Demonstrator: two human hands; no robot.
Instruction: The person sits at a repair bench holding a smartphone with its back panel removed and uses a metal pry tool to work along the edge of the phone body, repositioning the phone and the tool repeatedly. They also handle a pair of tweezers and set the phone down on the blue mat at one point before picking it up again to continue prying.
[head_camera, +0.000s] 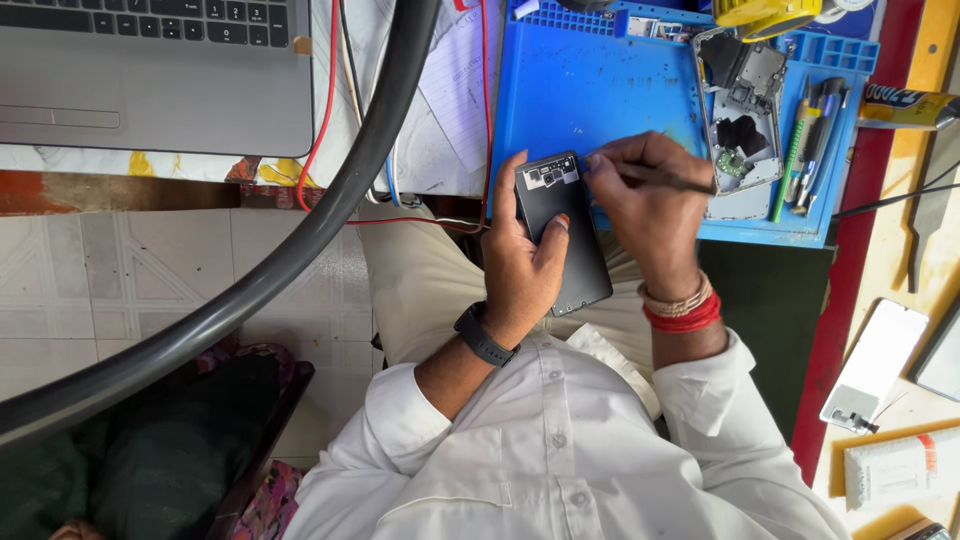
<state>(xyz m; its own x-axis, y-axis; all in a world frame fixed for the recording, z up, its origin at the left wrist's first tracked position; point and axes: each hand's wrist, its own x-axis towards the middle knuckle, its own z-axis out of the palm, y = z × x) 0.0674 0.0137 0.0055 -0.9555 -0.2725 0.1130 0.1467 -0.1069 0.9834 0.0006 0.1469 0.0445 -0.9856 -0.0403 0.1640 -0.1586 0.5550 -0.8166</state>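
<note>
Phone (562, 235), black, back side up, is sitting centre frame at the lower edge of the blue work mat (590, 90). Left hand (525, 265) is clamping it: fingers curled along its left edge, thumb lying across the back. Black watch (483, 336) is sitting on that wrist. Right hand (650, 205) is closing round a thin dark tool (665, 180), pen-style, with the tip touching the phone's upper right corner by the camera cutout. Red and beige bands (683, 308) are wrapping that wrist.

Mat is acting as the tray here. Upper right of the frame, an opened phone chassis (742, 120) is lying on it, boards and green parts exposed inside. Just right of the chassis, the mat's side slot is holding a green-handled tool (790, 160) and darker tools (820, 130) lying side by side. Mat's top edge has small moulded compartments; contents too small to tell.

Laptop (150, 75) is occupying the upper left on the surface. Thick black hose (300, 250) is running diagonally from top centre to lower left, with red wires (325, 100) beside it. Glue tube (905, 105) is lying at the far right, off the mat. White phone panel (875, 365) is lying lower right.
</note>
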